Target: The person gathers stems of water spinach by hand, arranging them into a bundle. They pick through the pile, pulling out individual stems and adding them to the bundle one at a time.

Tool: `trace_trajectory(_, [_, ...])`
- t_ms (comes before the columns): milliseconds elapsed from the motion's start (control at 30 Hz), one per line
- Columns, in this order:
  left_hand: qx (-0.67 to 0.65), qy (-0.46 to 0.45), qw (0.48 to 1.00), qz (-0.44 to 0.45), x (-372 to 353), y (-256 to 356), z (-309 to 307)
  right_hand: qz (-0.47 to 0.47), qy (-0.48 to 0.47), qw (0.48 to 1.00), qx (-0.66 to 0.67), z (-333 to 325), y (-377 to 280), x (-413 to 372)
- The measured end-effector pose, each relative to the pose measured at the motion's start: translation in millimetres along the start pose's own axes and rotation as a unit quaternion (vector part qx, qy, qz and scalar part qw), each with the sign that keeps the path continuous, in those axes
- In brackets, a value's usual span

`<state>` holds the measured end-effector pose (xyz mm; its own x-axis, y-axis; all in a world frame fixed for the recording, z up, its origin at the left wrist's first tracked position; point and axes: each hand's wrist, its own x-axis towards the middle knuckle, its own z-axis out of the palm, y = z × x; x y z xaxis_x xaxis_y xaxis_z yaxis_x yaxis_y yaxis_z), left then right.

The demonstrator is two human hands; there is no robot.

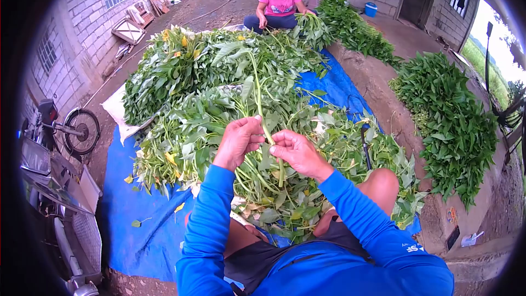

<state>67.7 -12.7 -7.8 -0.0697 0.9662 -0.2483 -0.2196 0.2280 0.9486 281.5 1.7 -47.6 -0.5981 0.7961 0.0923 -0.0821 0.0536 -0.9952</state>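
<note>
Outdoors, between block walls, a blue tarp point(131, 225) is spread on the ground and piled with loose leafy greens point(208, 66). Neat rows of greens point(455, 126) are laid along the concrete ledge point(378, 87) at the right, so part of the sorting appears done, while the larger heap seems left to go through. One long stem point(258, 96) is pinched by both hands, the left hand point(238, 142) just above the right hand point(298, 153), close together over the lap. A second person point(279, 3) is seated at the far end.
</note>
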Motion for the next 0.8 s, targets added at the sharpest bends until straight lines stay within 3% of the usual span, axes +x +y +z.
trace_trajectory(100, [-0.051,-0.065,0.996,-0.034,-2.0,-10.3,3.4,0.012,0.001,1.000,-0.007,0.5,-1.5,-12.8])
trace_trajectory(233, [-0.089,-0.069,0.994,0.012,4.1,-19.0,9.0,0.058,0.009,0.998,-0.004,-3.1,19.1,-34.5])
trace_trajectory(300, [-0.087,-0.048,0.995,0.024,3.1,-17.2,7.5,-0.053,0.067,0.989,-0.119,-3.1,38.4,-47.7])
trace_trajectory(367, [-0.089,-0.023,0.995,0.038,3.7,-15.1,3.9,-0.062,0.118,0.974,-0.184,-7.5,51.6,-52.3])
trace_trajectory(467, [-0.135,0.001,0.990,0.040,7.3,-16.8,2.8,0.004,0.124,0.991,-0.057,-5.3,47.5,-55.5])
trace_trajectory(533, [-0.189,0.005,0.981,0.029,7.8,-17.7,7.3,0.027,0.096,0.993,-0.070,-11.6,52.5,-55.3])
trace_trajectory(567, [-0.226,-0.023,0.974,0.008,9.2,-19.3,8.6,0.037,0.081,0.993,-0.078,-14.3,55.7,-55.4])
trace_trajectory(633, [-0.298,-0.075,0.951,-0.032,11.9,-22.5,8.8,0.038,0.078,0.996,0.034,-11.5,54.2,-55.0])
trace_trajectory(700, [-0.278,-0.050,0.959,-0.020,14.7,-24.6,10.6,0.066,0.079,0.985,0.138,-9.7,43.6,-59.4])
trace_trajectory(800, [-0.232,0.006,0.973,-0.011,14.1,-21.4,12.9,0.091,0.058,0.983,0.150,-16.8,42.8,-61.7])
